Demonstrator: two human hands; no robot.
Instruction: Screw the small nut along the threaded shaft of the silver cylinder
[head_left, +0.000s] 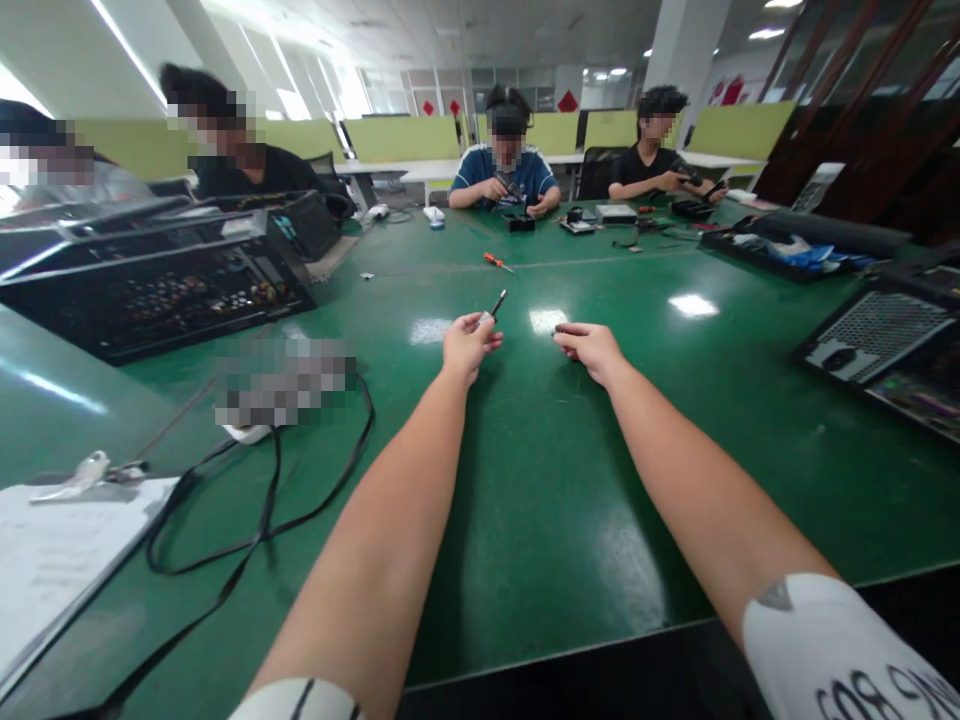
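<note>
Both my hands are held out over the green table [525, 480], apart from each other. My left hand [470, 347] is closed on a small slim tool [499, 301] with a dark shaft, which points up and to the right. To its right, my right hand [589, 348] pinches something small and dark [556, 332] at the fingertips, too small to make out. Beyond my hands lies an orange screwdriver [493, 260] on the table.
At left stand a black computer case [172, 280], a power strip with black cables [274, 395] and a clipboard [82, 540]. An open case [892, 340] and a black tray [795, 245] are at right. Several people sit around the table.
</note>
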